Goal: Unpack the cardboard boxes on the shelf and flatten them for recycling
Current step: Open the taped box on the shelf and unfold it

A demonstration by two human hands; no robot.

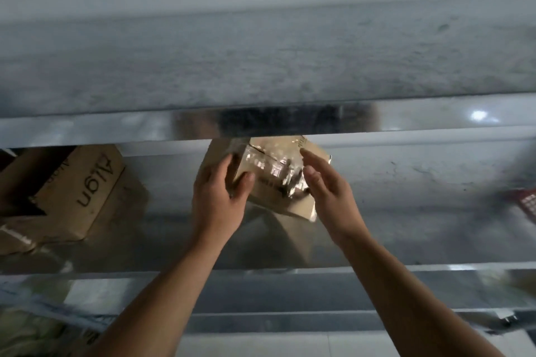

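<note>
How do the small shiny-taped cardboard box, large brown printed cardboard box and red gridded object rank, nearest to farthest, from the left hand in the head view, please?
1. Small shiny-taped box: in the left hand, centre.
2. Large printed box: left.
3. Red gridded object: far right.

My left hand [220, 200]: centre frame, gripping small tan cardboard box [278, 182].
My right hand [327, 191]: right of centre, fingers straight, loose.

Centre, small box [275, 180] — tan w/ glossy tape, dark print. At 9 o'clock, big box [72, 197]: brown, black lettering. Silver-grey shelf [406, 211]; at 3 o'clock, red obj [528, 206] w/ white grid.
</note>
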